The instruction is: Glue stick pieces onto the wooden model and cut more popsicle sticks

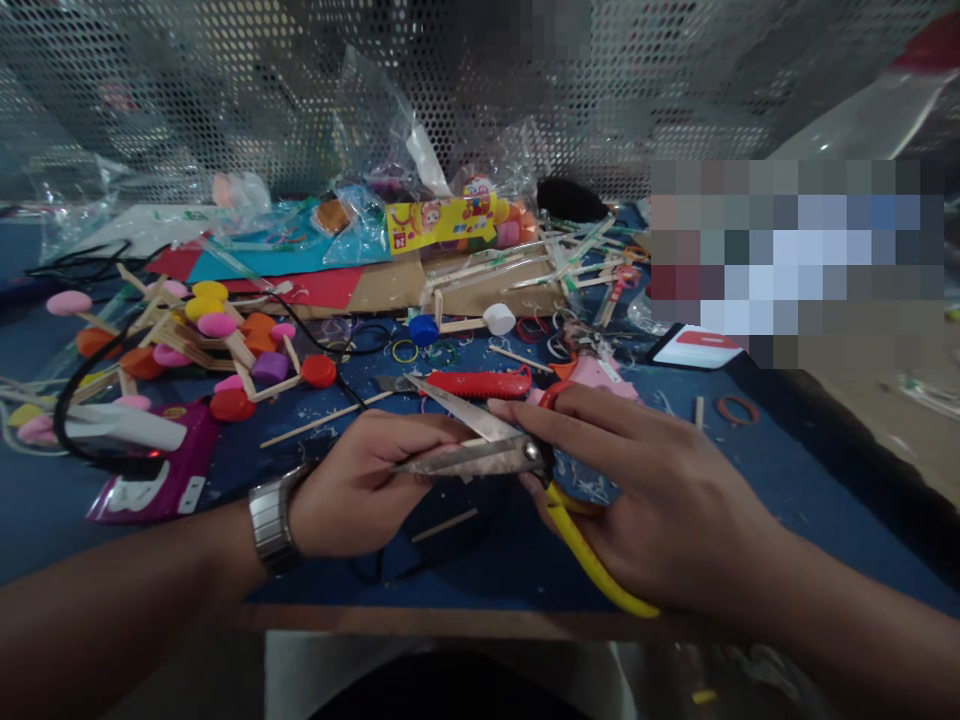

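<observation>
My right hand (645,460) is around the handles of a pair of scissors (480,455), one yellow and one red. Their metal blades are spread and point left toward my left hand (375,480). That hand, with a silver watch at the wrist, is closed in a pinch. From its fingertips a short pale end of what looks like a thin wooden stick (472,442) pokes out between the blades; the rest of it is hidden. Just behind the blades lies a red utility knife (476,383), its blade to the left.
Wooden sticks joined with coloured caps (217,325) are heaped at left, near a purple box (161,465) with a white device and black cable. Cardboard (390,285), a yellow-labelled plastic bag (442,222) and loose sticks (592,255) lie behind. A brown rubber band (737,409) is at right.
</observation>
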The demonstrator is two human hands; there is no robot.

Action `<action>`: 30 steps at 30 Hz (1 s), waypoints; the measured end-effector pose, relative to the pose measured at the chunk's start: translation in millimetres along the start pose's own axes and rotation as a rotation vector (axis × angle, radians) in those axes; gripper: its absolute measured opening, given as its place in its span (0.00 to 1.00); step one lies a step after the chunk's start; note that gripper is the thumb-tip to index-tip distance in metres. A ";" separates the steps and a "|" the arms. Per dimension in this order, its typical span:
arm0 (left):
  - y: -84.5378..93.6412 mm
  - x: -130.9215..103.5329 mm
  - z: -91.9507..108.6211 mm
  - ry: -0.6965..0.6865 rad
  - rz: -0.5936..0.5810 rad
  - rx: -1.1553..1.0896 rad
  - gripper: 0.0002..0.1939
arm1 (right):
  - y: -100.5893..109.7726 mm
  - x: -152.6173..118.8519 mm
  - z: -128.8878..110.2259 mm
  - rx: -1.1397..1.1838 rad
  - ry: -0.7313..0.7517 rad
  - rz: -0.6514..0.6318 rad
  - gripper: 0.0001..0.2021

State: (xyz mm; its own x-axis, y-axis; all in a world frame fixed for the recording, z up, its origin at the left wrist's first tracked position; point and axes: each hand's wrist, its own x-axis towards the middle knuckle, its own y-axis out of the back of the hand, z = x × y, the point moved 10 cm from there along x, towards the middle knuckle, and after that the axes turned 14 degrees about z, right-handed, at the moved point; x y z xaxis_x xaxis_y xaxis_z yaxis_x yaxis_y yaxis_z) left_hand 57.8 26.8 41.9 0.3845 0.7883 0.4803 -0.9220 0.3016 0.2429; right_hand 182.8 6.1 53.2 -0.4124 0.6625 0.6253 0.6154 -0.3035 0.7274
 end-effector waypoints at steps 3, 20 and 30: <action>2.7 0.0 4.0 -0.041 0.039 0.019 0.11 | 1.8 -0.7 -1.6 -0.090 0.044 0.023 0.20; 9.3 1.3 -3.3 0.058 0.087 0.077 0.06 | 0.7 0.9 4.8 0.014 -0.071 0.054 0.20; 9.2 1.1 4.0 -0.012 0.107 0.077 0.08 | -1.0 0.4 6.3 -0.067 -0.069 0.027 0.23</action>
State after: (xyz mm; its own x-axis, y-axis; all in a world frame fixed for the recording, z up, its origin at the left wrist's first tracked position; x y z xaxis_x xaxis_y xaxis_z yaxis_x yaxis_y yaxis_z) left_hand 50.0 28.3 48.1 0.2855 0.8069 0.5170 -0.9515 0.1742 0.2536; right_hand 186.2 11.0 50.9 -0.3475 0.6985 0.6256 0.5787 -0.3652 0.7292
